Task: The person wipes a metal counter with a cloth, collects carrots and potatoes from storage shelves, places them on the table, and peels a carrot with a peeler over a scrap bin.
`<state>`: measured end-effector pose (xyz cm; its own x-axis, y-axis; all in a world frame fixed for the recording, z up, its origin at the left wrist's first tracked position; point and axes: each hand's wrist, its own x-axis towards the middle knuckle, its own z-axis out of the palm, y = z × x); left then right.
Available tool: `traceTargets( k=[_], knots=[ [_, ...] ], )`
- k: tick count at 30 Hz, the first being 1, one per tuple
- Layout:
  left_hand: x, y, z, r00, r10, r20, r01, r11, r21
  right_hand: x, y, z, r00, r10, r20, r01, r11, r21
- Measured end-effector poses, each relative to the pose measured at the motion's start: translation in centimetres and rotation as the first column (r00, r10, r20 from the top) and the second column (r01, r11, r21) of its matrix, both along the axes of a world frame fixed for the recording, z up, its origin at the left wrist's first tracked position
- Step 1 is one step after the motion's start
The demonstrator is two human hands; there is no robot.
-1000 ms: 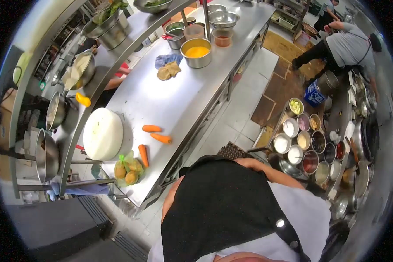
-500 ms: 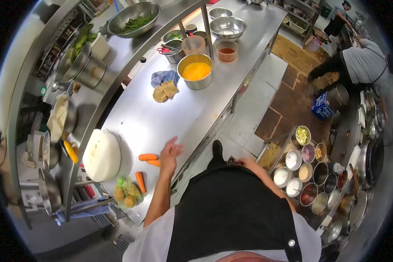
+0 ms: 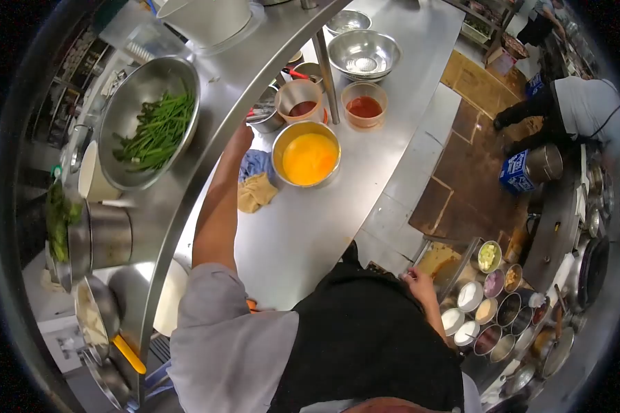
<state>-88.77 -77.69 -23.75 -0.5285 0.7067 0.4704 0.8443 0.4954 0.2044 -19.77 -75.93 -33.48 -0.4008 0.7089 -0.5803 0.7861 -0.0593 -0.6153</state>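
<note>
My left hand (image 3: 242,135) reaches under the raised shelf's edge, beside the metal pot (image 3: 267,118) with the red-handled tool; its fingers are hidden. Below it lie a blue cloth (image 3: 255,165) and a tan cloth (image 3: 256,193). The pot of orange-yellow liquid (image 3: 310,158) stands just right of them. Behind it are two plastic tubs, one with a dark red content (image 3: 300,102), the other with red liquid (image 3: 364,107). My right hand (image 3: 415,281) hangs by my side near the seasoning containers, fingers curled; anything in them is too small to make out.
The upper shelf (image 3: 220,76) holds a bowl of green vegetables (image 3: 157,131) and a yellow-handled utensil (image 3: 129,354). Metal bowls (image 3: 364,51) stand at the table's back. Seasoning containers (image 3: 486,311) line the right. A co-worker (image 3: 585,110) bends by a blue crate (image 3: 517,172).
My left hand has risen into view, then moved forward from above the carrots to beside the metal pot. The view has shifted forward; the carrots are now mostly hidden by my sleeve.
</note>
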Motion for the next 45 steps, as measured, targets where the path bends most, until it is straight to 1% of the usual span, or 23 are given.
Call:
traceTargets(
  k=[1, 2, 5, 6, 8, 9, 14, 17, 19, 20, 23, 26, 29, 32, 35, 37, 41, 42, 43, 44, 45],
  knots=[
    [-1.3, 0.7, -0.8, 1.000, -0.010, -0.007, 0.009, 0.997, -0.072, -0.3, 0.2, 0.1, 1.000, 0.028, 0.001, -0.028, 1.000, -0.001],
    [-1.5, 1.1, -0.6, 1.000, -0.017, -0.011, 0.015, 0.990, -0.143, -0.5, 0.5, 0.1, 0.998, 0.061, 0.005, -0.061, 0.998, 0.000],
    [-1.7, 1.8, 0.6, 0.970, 0.078, 0.228, -0.009, 0.957, -0.291, -0.9, 0.9, -0.1, 0.992, 0.109, 0.058, -0.104, 0.991, -0.088],
    [-1.5, 1.7, 0.8, 0.951, 0.116, 0.286, -0.011, 0.938, -0.346, -0.9, 0.9, -0.2, 0.993, 0.101, 0.066, -0.095, 0.991, -0.090],
    [-1.2, -0.1, 0.4, 0.907, 0.172, 0.386, -0.016, 0.927, -0.375, -0.9, 0.9, -0.5, 0.993, 0.082, 0.082, -0.074, 0.993, -0.092],
    [-1.6, -0.4, 0.1, 0.887, 0.183, 0.424, -0.019, 0.932, -0.363, -1.1, 1.1, -0.3, 0.993, 0.085, 0.084, -0.076, 0.992, -0.101],
    [-3.9, -1.7, -0.9, 0.788, 0.190, 0.586, -0.085, 0.976, -0.202, -1.8, 1.3, 0.8, 0.991, 0.088, 0.103, -0.070, 0.983, -0.171],
    [-5.5, -2.0, -1.4, 0.710, 0.168, 0.684, -0.147, 0.985, -0.089, -1.7, 1.6, -0.1, 0.992, 0.089, 0.093, -0.074, 0.986, -0.152],
    [-6.6, -1.9, -1.8, 0.657, 0.146, 0.740, -0.191, 0.981, -0.024, -1.3, 1.7, -1.4, 0.993, 0.108, 0.043, -0.105, 0.993, -0.059],
    [-7.0, -1.9, -2.0, 0.627, 0.129, 0.768, -0.211, 0.977, 0.008, -1.5, 1.8, -1.1, 0.993, 0.116, 0.018, -0.116, 0.993, -0.013],
    [-8.5, -1.5, -2.5, 0.547, 0.076, 0.834, -0.274, 0.957, 0.092, -2.1, 2.1, -0.2, 0.996, 0.075, 0.050, -0.071, 0.995, -0.068],
    [-9.7, -1.3, -2.9, 0.475, 0.016, 0.880, -0.341, 0.925, 0.168, -2.1, 2.1, -0.6, 0.995, 0.086, 0.049, -0.082, 0.994, -0.078],
    [-10.6, -0.9, -3.2, 0.420, -0.046, 0.906, -0.396, 0.889, 0.229, -2.5, 2.2, -0.3, 0.994, 0.091, 0.065, -0.085, 0.992, -0.089],
    [-10.9, -0.7, -3.5, 0.380, -0.101, 0.919, -0.439, 0.855, 0.275, -2.1, 1.8, -1.4, 0.996, 0.074, 0.040, -0.070, 0.993, -0.096],
    [-10.5, -0.8, -3.8, 0.364, -0.155, 0.918, -0.470, 0.821, 0.325, -1.6, 1.3, -2.2, 0.993, 0.114, 0.032, -0.112, 0.993, -0.048],
    [-9.9, -0.9, -4.2, 0.378, -0.185, 0.907, -0.486, 0.794, 0.364, -1.1, 1.0, -2.6, 0.995, 0.102, -0.004, -0.102, 0.992, -0.072],
    [-5.5, -3.7, -3.2, 0.485, -0.184, 0.855, -0.515, 0.730, 0.450, -0.7, 0.3, -2.5, 0.993, 0.113, -0.026, -0.115, 0.990, -0.077],
    [-1.1, -3.3, -1.3, 0.573, -0.175, 0.801, -0.568, 0.619, 0.542, -0.9, 0.3, -2.5, 0.992, 0.123, -0.035, -0.125, 0.988, -0.088],
    [-0.8, -4.8, -2.9, 0.588, -0.230, 0.775, -0.550, 0.588, 0.593, -1.1, 0.2, -2.5, 0.989, 0.139, -0.046, -0.143, 0.985, -0.098],
    [-1.0, -6.9, -6.6, 0.607, -0.278, 0.744, -0.534, 0.551, 0.641, -1.3, 0.3, -2.5, 0.985, 0.163, -0.059, -0.169, 0.980, -0.108],
    [1.0, -9.0, -7.1, 0.578, -0.325, 0.748, -0.535, 0.541, 0.649, -1.4, 0.3, -2.5, 0.981, 0.176, -0.077, -0.183, 0.978, -0.102]
  ],
)
